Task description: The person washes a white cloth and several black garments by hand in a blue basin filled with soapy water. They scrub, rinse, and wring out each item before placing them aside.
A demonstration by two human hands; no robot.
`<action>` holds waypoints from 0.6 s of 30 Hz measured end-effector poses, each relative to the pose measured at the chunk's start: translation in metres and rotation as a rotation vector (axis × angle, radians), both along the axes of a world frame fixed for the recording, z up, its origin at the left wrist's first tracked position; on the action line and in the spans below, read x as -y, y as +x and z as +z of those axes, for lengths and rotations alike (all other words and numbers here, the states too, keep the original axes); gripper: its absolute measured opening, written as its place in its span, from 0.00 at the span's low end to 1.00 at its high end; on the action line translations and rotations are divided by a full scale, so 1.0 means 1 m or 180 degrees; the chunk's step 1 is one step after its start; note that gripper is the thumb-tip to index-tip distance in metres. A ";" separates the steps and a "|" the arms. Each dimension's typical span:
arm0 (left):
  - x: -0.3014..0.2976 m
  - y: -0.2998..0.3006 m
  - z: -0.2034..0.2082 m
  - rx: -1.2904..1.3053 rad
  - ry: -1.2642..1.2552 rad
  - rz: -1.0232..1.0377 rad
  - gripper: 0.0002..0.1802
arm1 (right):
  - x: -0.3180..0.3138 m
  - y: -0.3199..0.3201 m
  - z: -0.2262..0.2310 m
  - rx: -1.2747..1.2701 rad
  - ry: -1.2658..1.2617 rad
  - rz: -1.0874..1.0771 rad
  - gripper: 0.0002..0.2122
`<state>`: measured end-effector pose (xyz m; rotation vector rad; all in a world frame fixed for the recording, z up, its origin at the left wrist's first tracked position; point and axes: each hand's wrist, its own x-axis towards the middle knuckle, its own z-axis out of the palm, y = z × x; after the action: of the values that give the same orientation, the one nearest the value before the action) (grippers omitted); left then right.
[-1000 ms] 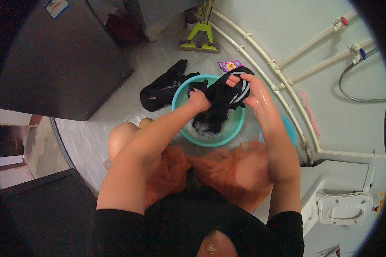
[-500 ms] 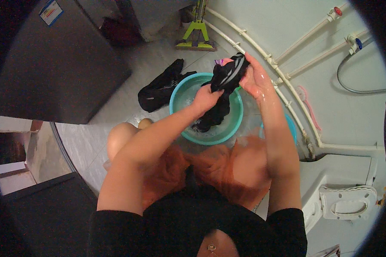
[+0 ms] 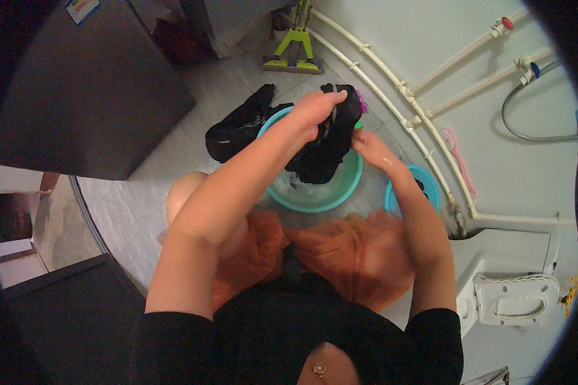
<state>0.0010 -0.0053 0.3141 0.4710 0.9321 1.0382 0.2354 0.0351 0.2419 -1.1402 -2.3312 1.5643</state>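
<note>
A wet black garment [image 3: 331, 144] with a grey stripe hangs over a turquoise basin [image 3: 350, 186] of sudsy water, its lower end down at the basin. My left hand [image 3: 316, 110] is closed on its upper part and holds it up above the far rim. Lower down, my right hand [image 3: 371, 149] has its fingers curled together at the garment's right edge, by the basin's right rim; the fingertips are partly hidden. Just behind the garment, a purple item [image 3: 361, 101] and a small green item [image 3: 358, 125] show only in part.
Another black garment [image 3: 234, 135] lies on the grey tiles left of the basin. A smaller blue basin [image 3: 430, 186] with something dark inside stands at right. Pipes [image 3: 430, 122] and a pink brush [image 3: 457, 160] line the right wall. A green mop [image 3: 293, 54] stands at the back.
My left hand has moved up and now grips the garment's upper end. My right hand has let go of that end and come down to the garment's right edge.
</note>
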 end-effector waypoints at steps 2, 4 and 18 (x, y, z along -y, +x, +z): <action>0.000 -0.004 -0.003 -0.0097 -0.0038 -0.0119 0.17 | -0.010 0.008 0.002 -0.0639 -0.0238 -0.0416 0.21; 0.004 -0.006 -0.018 -0.0007 -0.0284 0.0035 0.16 | -0.010 0.004 0.023 -0.1376 -0.0986 -0.0887 0.21; -0.017 -0.023 -0.025 0.1140 -0.0192 0.0773 0.11 | 0.044 -0.069 -0.023 0.0118 0.1453 -0.1493 0.14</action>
<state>-0.0222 0.0119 0.2891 0.1142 0.7070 1.2616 0.1668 -0.0090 0.2188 -1.4480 -2.0707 0.8097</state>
